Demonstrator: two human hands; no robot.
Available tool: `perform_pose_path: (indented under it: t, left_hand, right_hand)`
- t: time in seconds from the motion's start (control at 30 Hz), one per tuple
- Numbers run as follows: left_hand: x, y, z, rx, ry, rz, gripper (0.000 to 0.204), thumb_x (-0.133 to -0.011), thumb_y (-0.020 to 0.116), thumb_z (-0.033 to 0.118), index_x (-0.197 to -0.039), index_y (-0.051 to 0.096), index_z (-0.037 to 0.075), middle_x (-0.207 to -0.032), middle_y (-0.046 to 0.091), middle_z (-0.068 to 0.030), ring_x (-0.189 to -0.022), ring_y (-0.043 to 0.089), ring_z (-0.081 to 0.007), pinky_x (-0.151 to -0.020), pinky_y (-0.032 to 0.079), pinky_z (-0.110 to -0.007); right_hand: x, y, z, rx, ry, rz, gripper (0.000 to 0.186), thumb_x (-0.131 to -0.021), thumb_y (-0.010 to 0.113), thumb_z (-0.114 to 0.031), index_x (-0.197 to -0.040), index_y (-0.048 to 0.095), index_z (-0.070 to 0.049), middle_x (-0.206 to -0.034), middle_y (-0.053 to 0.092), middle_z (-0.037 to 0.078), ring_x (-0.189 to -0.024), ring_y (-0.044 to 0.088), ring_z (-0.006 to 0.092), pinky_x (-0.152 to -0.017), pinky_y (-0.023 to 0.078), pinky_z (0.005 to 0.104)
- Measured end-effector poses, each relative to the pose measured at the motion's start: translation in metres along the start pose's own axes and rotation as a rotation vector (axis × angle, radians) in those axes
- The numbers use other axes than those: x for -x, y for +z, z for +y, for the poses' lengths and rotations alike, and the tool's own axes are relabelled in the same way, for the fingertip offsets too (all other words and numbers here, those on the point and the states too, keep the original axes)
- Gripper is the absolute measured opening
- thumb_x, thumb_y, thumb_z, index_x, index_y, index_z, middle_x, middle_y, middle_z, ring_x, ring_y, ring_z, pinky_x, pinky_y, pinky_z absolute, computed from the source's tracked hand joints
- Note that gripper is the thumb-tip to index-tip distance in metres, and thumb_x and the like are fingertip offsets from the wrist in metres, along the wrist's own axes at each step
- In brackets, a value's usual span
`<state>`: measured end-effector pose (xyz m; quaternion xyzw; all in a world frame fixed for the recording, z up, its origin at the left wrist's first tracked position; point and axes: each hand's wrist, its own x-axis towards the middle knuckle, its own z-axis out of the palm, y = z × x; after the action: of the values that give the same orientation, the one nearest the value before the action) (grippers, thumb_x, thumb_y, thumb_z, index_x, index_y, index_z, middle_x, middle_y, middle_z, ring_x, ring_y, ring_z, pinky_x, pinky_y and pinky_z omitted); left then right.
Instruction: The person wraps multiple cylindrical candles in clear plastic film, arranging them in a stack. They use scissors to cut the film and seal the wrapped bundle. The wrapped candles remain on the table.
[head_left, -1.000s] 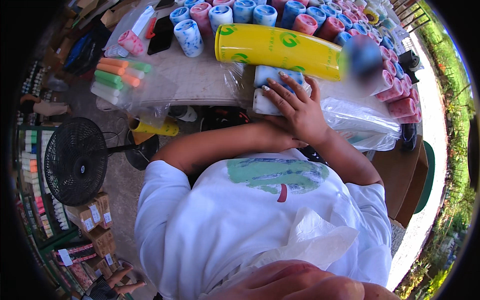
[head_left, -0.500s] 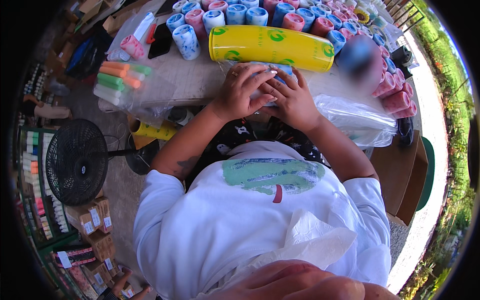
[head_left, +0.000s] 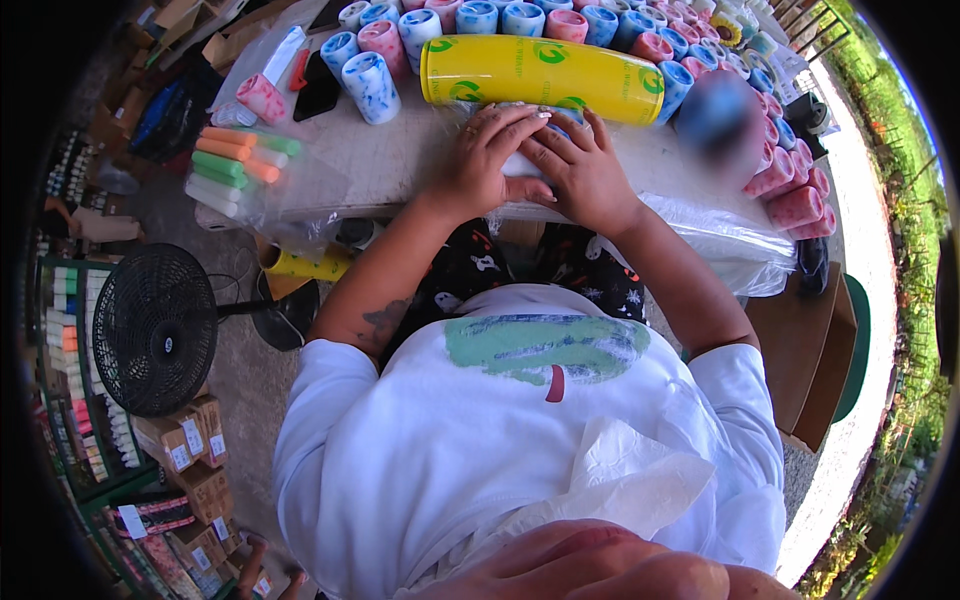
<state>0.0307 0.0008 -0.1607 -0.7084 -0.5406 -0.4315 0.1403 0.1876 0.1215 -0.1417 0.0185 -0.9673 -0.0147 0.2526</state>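
A blue and white marbled candle (head_left: 517,166) lies on the table under my two hands, mostly hidden by them. Thin transparent film shows at its far left edge. My left hand (head_left: 495,155) curls over its left side, thumb on the near face. From the right, my right hand (head_left: 582,172) closes over it, its fingers side by side and almost meeting the left fingertips. Just beyond the hands lies a big yellow roll of cling film (head_left: 540,78) with green print, set crosswise.
Blue and red marbled candles (head_left: 475,18) crowd the far and right table. At left lie orange, green and white sticks (head_left: 228,165) in plastic and a black phone (head_left: 317,86). Plastic sheeting (head_left: 710,240) hangs over the front edge. A black fan (head_left: 155,330) stands left.
Both hands have moved slightly away from my body with the candle, toward the roll. The left thumb now lies along the near side, and more of the candle's pale near face shows.
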Motion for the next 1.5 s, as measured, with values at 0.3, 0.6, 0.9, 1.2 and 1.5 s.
perform_pose_path:
  t: [0.3, 0.6, 0.9, 1.2, 1.5]
  left_hand:
    - [0.002, 0.0, 0.009, -0.186, -0.09, -0.07, 0.08, -0.073, 0.074, 0.049, -0.133, 0.047, 0.005, -0.131, 0.05, -0.0139, -0.122, 0.047, -0.0321, -0.106, 0.032, -0.048]
    - [0.004, -0.003, 0.008, -0.24, -0.105, -0.154, 0.06, -0.082, 0.067, 0.047, -0.131, 0.054, 0.016, -0.127, 0.051, -0.0079, -0.119, 0.047, -0.0251, -0.103, 0.028, -0.044]
    - [0.003, 0.0, 0.007, -0.271, -0.129, -0.158, 0.052, -0.084, 0.062, 0.052, -0.128, 0.058, 0.025, -0.123, 0.053, -0.0054, -0.117, 0.048, -0.0221, -0.097, 0.027, -0.046]
    - [0.007, 0.002, 0.012, -0.342, -0.098, -0.1, 0.045, -0.085, 0.062, 0.048, -0.124, 0.06, 0.026, -0.122, 0.056, -0.0025, -0.111, 0.052, -0.0195, -0.092, 0.028, -0.043]
    - [0.007, 0.007, 0.011, -0.33, -0.104, -0.062, 0.039, -0.084, 0.062, 0.047, -0.117, 0.064, 0.025, -0.12, 0.056, -0.0029, -0.11, 0.052, -0.0195, -0.092, 0.027, -0.042]
  right_hand:
    - [-0.057, -0.054, 0.099, -0.594, 0.273, 0.007, 0.027, -0.087, 0.068, -0.023, -0.11, 0.068, -0.008, -0.104, 0.069, 0.012, -0.089, 0.068, 0.0243, -0.076, 0.054, 0.0324]
    - [-0.015, -0.079, 0.016, -0.402, 0.434, -0.173, 0.012, -0.084, 0.068, -0.012, -0.09, 0.066, -0.002, -0.087, 0.066, 0.012, -0.081, 0.065, 0.0257, -0.075, 0.052, 0.0351]
    - [0.054, -0.005, 0.022, -0.165, 0.206, 0.07, 0.019, -0.078, 0.066, -0.008, -0.097, 0.066, -0.009, -0.103, 0.063, 0.004, -0.103, 0.056, 0.0254, -0.086, 0.045, 0.0374]
    - [0.071, -0.024, 0.016, -0.199, 0.152, 0.009, 0.023, -0.073, 0.059, -0.002, -0.096, 0.061, -0.006, -0.105, 0.06, 0.008, -0.109, 0.053, 0.0271, -0.093, 0.042, 0.0379]
    - [0.087, -0.038, 0.002, -0.199, 0.198, 0.086, 0.019, -0.079, 0.064, -0.003, -0.098, 0.062, -0.005, -0.113, 0.06, 0.009, -0.112, 0.054, 0.0281, -0.094, 0.042, 0.0389]
